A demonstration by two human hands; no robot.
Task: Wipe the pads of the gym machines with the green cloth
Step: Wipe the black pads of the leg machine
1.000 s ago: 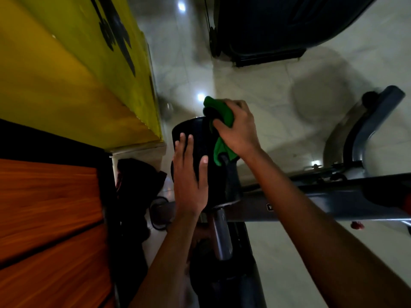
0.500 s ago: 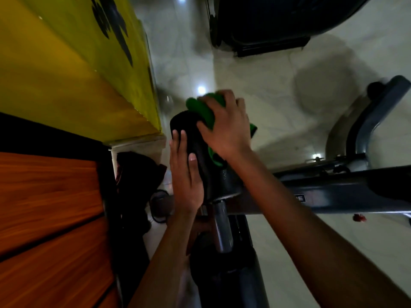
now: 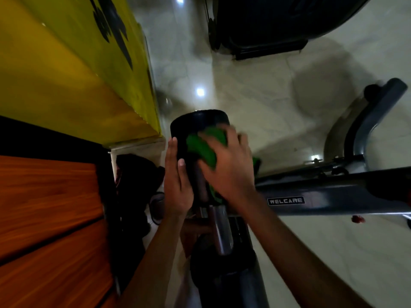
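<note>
Pad [image 3: 195,123]: black roller pad, cylindrical, seen near frame centre w/ its far end face pointing away from the camera. Mounted on a steel bar [image 3: 221,230] that runs down toward the viewer.
Cloth [image 3: 201,148]: green, bunched, pressed flat against the pad's near-right side. A 2nd bit of green is seen at the right of the hand, by the frame; most of the cloth is hidden under the palm.
Right hand [image 3: 229,167]: laid over the cloth, fingers curled round it and onto the pad; cloth is held between palm and pad. Hand is motion-blurred, so exact finger positions can't be told.
Left hand [image 3: 178,185]: placed flat on the pad's left side, fingers straight and together, thumb [image 3: 182,167] resting on the pad face. Nothing is gripped; the pad is only touched.
Forearms: both enter from the bottom edge, left at centre, right from the lower-right corner.
Frame [image 3: 333,194]: dark grey machine beam, running from behind the right hand to the right edge. A "WELCARE" label [image 3: 286,200] is fixed near its left end.
Curved tube [image 3: 373,116]: grey, rising from the beam at upper right, black cap at its tip.
Floor [image 3: 255,96]: pale glossy tile, ceiling-light reflections visible.
Wall [image 3: 66,70]: yellow w/ black graphic, at upper left.
Panel [image 3: 44,207]: orange wood-grain, lower left, black border above.
Dark machine [image 3: 266,25]: large black unit at top centre, resting on the floor; details can't be made out.
</note>
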